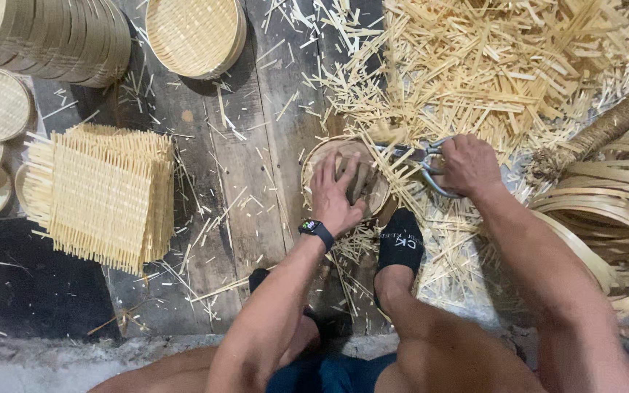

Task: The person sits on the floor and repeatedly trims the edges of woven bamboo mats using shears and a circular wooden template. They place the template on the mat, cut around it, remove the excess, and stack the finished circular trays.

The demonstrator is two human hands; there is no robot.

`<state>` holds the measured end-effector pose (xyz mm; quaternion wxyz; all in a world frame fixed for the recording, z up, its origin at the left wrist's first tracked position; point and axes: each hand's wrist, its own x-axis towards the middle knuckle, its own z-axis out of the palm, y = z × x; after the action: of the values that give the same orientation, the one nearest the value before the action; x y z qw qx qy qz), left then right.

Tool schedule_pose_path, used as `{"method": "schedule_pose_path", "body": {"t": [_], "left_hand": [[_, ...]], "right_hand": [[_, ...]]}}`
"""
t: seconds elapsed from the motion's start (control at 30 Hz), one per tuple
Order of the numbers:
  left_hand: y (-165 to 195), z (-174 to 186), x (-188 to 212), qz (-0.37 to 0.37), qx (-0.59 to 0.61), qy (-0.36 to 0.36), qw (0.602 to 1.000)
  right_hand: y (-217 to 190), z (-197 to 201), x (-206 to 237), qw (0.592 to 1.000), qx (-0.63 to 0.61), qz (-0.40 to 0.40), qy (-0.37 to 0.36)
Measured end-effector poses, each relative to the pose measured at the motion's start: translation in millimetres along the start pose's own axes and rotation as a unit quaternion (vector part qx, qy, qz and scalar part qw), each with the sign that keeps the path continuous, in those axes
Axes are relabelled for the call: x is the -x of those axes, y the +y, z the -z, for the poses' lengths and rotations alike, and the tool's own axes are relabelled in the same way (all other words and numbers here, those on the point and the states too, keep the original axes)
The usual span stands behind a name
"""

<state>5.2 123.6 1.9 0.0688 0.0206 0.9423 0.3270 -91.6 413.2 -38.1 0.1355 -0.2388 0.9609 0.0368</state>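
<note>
underfoot, dark planks (249, 167) under bamboo offcuts (489, 65)

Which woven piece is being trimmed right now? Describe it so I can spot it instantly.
Start at the big heap of bamboo offcuts; at its lower left edge lies a round frame with matting. The left hand presses it flat and the right hand works shears at its rim, unlike the untouched stacks.

I see a round woven bamboo disc (343, 175) lying flat on the dark wooden floor, pale straw-coloured slat ends sticking out past its right edge. Metal scissors (420, 160) lie level across that upper right edge, blades pointing left into the slats, the looped handles to the right.
</note>
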Motion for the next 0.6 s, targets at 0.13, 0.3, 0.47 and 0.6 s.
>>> {"method": "schedule_pose_path", "body": {"t": [0.13, 0.3, 0.47, 0.6], "left_hand": [[-8, 6, -3, -0.021, 0.001, -0.049, 0.999], [-9, 12, -4, -0.019, -0.035, -0.083, 0.996], [-11, 17, -13, -0.046, -0.028, -0.151, 0.987], [-14, 30, -24, -0.121, -0.042, -0.213, 0.969]], "right_hand": [[-19, 6, -12, 0.999, 0.036, 0.020, 0.009], [-7, 32, -6, 0.961, -0.069, -0.102, -0.248], [-12, 38, -10, 0.987, -0.013, -0.025, -0.159], [-28, 30, -25, 0.998, 0.032, 0.026, -0.054]]}}
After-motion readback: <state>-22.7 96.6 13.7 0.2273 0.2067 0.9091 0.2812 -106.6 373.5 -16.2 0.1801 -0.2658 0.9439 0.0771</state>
